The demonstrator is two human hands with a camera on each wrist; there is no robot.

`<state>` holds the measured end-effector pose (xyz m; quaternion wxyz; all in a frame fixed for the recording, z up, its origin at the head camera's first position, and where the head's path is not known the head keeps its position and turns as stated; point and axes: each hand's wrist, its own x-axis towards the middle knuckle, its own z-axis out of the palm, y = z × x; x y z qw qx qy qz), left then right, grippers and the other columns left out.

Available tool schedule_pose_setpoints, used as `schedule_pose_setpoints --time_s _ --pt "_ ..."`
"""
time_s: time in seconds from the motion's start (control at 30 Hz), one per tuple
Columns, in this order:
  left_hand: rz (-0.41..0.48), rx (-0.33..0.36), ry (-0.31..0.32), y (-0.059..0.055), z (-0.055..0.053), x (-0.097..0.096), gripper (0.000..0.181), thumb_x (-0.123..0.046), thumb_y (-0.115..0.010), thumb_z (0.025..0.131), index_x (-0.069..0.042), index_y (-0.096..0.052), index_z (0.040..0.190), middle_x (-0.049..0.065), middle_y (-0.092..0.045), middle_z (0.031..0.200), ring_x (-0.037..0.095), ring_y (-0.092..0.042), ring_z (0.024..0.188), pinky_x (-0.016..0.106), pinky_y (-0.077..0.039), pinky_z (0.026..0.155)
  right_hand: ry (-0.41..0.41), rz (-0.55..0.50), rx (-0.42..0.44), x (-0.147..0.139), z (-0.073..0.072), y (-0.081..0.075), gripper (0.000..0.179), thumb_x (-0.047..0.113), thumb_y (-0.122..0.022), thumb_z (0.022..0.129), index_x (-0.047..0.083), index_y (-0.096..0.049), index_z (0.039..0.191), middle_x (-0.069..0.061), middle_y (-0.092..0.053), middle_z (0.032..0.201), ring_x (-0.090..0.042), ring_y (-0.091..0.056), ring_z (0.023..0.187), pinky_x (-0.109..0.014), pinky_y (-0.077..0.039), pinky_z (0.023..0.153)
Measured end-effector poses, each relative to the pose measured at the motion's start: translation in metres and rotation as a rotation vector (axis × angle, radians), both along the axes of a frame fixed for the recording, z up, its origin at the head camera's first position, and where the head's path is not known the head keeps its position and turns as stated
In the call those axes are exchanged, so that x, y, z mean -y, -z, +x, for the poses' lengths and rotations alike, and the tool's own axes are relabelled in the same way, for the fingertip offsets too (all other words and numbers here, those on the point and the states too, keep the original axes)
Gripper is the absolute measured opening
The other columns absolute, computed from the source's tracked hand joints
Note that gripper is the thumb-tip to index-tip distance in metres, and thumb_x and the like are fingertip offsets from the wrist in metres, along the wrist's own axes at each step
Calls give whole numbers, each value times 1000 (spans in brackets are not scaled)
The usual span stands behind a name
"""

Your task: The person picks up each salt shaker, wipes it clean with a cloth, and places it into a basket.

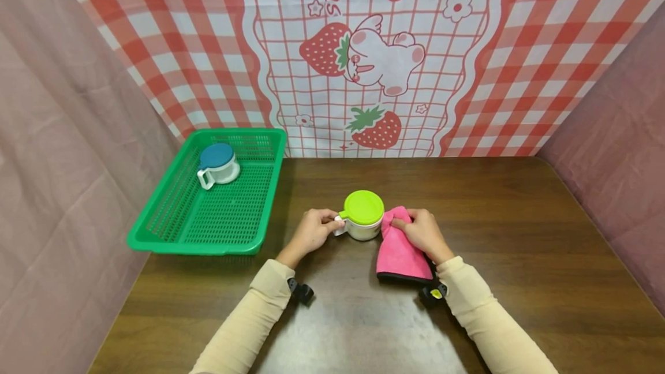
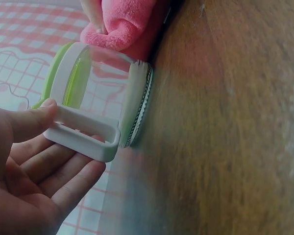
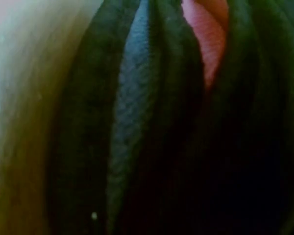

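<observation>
A clear-walled jar (image 1: 363, 231) with a lime-green lid (image 1: 364, 206) and a white handle (image 2: 83, 133) stands upright on the table. My left hand (image 1: 313, 229) pinches that handle between thumb and fingers, as the left wrist view shows closely. On the jar's other side, my right hand (image 1: 423, 234) grips a bunched pink cloth (image 1: 402, 255) with a dark edge. The cloth lies against the jar's right side, and its lower part hangs toward me. Dark folds of cloth (image 3: 176, 122) fill most of the right wrist view and hide the right fingers there.
A green plastic basket (image 1: 280, 189) stands at the left, holding a similar jar (image 1: 223, 173) with a blue lid (image 1: 216, 155) and white handle. The brown wooden table (image 1: 519, 235) ends at a checked strawberry curtain (image 1: 452, 62). Pinkish drapes (image 1: 67, 131) flank both sides.
</observation>
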<state>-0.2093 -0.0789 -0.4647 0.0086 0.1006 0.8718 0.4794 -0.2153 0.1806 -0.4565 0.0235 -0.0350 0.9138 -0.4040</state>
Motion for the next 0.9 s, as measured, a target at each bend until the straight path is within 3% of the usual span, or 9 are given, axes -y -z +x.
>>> schedule_pose_setpoints --time_s 0.53,0.9 --pt "-8 -5 -23 -3 1 0 16 -14 -73 85 -1 -74 94 12 -75 86 10 -61 73 21 -48 66 -76 -43 1 6 18 -9 25 23 -69 89 0 -71 97 -8 -64 75 -14 -50 64 -28 -43 55" --pt "-12 -8 26 -4 1 1 13 -12 -73 86 0 -73 90 12 -74 82 5 -57 69 18 -45 62 -65 -15 -2 4 12 -7 22 20 -68 88 -1 -71 94 -6 -61 71 -15 -48 63 -27 -42 55"
